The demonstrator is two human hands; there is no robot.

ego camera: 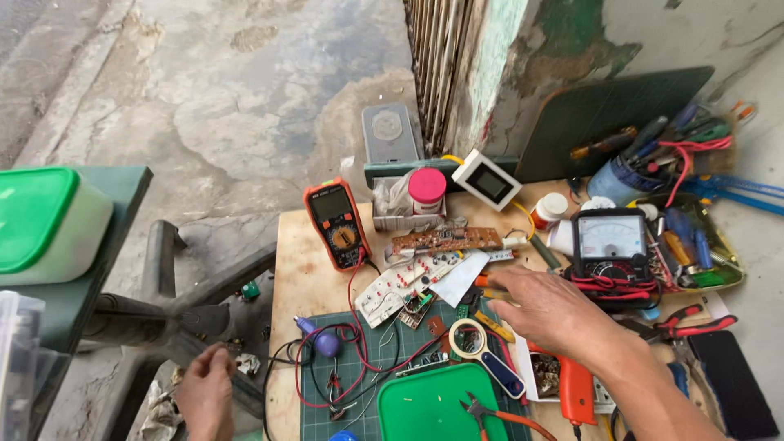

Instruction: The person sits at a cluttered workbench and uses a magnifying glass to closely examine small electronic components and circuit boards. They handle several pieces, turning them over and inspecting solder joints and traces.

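Note:
My right hand (549, 309) reaches left across the wooden tabletop (296, 269), palm down. Its fingertips lie on a small orange-handled tool (483, 283), beside a white circuit board (404, 287) and a brown circuit board (445, 239). Whether the fingers grip the tool is hidden. A magnifying glass (475, 340) lies just below that hand on the green cutting mat (322, 408). My left hand (204, 394) hangs off the table's left edge, low, with its fingers curled closed and nothing visible in it.
An orange digital multimeter (336, 222) with red and black leads stands at the back left, and an analog meter (610, 241) at the right. A green tray (425, 406), orange-handled pliers (500, 415), an orange gun-shaped tool (576, 389) and a green-lidded box (41, 220) are around.

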